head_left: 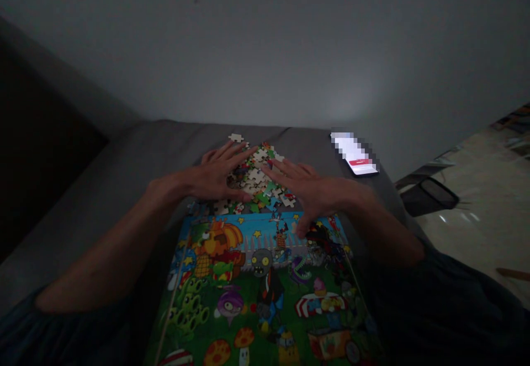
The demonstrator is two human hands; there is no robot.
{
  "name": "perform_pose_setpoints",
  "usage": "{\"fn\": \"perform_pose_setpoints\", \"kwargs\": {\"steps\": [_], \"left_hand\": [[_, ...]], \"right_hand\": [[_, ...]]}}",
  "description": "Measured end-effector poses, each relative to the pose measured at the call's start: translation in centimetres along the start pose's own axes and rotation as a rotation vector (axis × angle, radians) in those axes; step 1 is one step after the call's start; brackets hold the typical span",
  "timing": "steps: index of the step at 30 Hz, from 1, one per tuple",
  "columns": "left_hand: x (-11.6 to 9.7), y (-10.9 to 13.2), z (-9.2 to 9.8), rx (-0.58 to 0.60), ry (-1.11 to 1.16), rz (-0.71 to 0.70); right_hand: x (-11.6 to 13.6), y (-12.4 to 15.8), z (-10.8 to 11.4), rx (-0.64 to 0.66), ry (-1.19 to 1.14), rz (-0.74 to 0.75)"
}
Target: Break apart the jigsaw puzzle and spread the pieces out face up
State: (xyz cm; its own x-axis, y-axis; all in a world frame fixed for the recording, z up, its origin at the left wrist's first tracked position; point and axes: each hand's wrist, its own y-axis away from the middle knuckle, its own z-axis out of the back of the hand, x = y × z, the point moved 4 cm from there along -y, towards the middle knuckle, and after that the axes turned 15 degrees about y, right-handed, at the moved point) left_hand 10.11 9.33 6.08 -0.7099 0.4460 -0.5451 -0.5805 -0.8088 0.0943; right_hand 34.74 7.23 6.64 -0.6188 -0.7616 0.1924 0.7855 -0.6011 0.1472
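Nearest, at six o'clock from the heap of pieces, lay a plants-and-zombies picture board point(234, 327), its near edge out of view. A grey-headed zombie point(265, 283) was printed around its middle, with a striped food cart point(329, 341) at four o'clock from that figure and a cluster of green peashooters point(190, 305) at eight.

Measured from the heap, a dark left sleeve point(62, 322) came in at eight o'clock and a dark right sleeve point(447, 305) at four. The left hand point(213, 177) was at nine, palm down, fingers spread toward two o'clock over the pieces. The right hand point(306, 186) was at three, also palm down with fingers apart, pointing toward ten, its thumb over the board's far edge. Neither hand was visibly gripping anything; whether the fingertips pressed on a piece could not be told.

Between them, just past the board, lay the heap of jigsaw pieces point(259, 177), some pale, others printed in colour. One pale loose piece point(236, 138) lay at eleven o'clock, near the left fingertips. All this was on a grey cloth-like surface point(153, 148). Between two and three o'clock, well apart from the right hand, lay a smartphone point(360, 163), its screen lit. Beyond, at twelve, stood a plain wall point(265, 51).
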Motion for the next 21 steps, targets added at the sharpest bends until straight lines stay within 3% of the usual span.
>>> {"fn": "perform_pose_setpoints", "kwargs": {"steps": [5, 10, 14, 19, 21], "left_hand": [[0.1, -0.1, -0.1, 0.024, 0.008, 0.03], [0.1, -0.1, -0.1, 0.005, 0.008, 0.031], [-0.1, 0.2, 0.2, -0.002, 0.019, 0.025], [-0.6, 1.0, 1.7, -0.03, 0.043, 0.038], [-0.7, 1.7, 2.5, -0.039, 0.065, 0.043]], "right_hand": [[0.3, -0.2, 0.7, -0.03, -0.025, 0.033], [0.6, 0.1, -0.1, 0.016, 0.016, 0.037], [1.0, 0.3, -0.1, -0.043, -0.014, 0.029], [1.6, 0.3, 0.8, 0.073, 0.054, 0.091], [1.1, 0.2, 1.6, 0.002, 0.128, 0.018]]}}
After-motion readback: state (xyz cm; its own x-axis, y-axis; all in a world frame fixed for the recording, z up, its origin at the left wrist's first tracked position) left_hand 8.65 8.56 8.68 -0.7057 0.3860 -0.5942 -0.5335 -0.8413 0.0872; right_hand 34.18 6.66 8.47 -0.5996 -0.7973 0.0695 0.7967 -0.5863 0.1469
